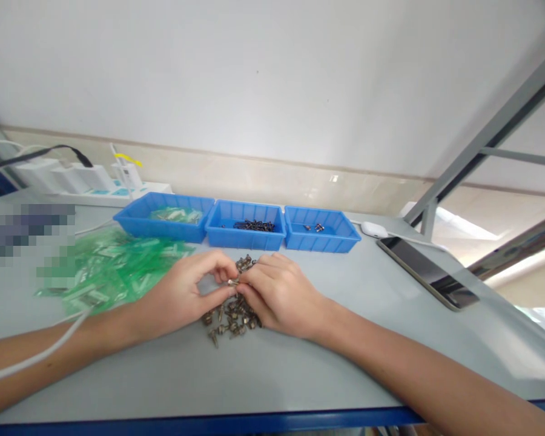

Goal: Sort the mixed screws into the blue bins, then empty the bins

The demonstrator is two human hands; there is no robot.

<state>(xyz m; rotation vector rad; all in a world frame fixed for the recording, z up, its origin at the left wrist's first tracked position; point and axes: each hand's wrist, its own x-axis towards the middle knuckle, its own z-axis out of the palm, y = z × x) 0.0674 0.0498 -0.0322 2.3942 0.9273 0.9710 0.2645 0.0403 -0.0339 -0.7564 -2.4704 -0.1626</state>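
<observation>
Between my two hands is a small metal screw-like part (232, 282), pinched by the fingertips of my left hand (195, 290). The fingertips of my right hand (281, 290) are pressed together against the other end of the same part. Under and around the hands lies a loose pile of small metal parts (234, 318) on the grey table (272, 381). Some of the pile is hidden by my right hand. Both forearms rest low across the table, one from each side.
Beyond the hands stand a left blue tray (163, 227) with clear bags, a middle tray (245, 238) with dark screws and a right tray (322, 242) with a few parts. Green bags (113, 266) lie left; a phone (427, 272) and white case (374, 229) right.
</observation>
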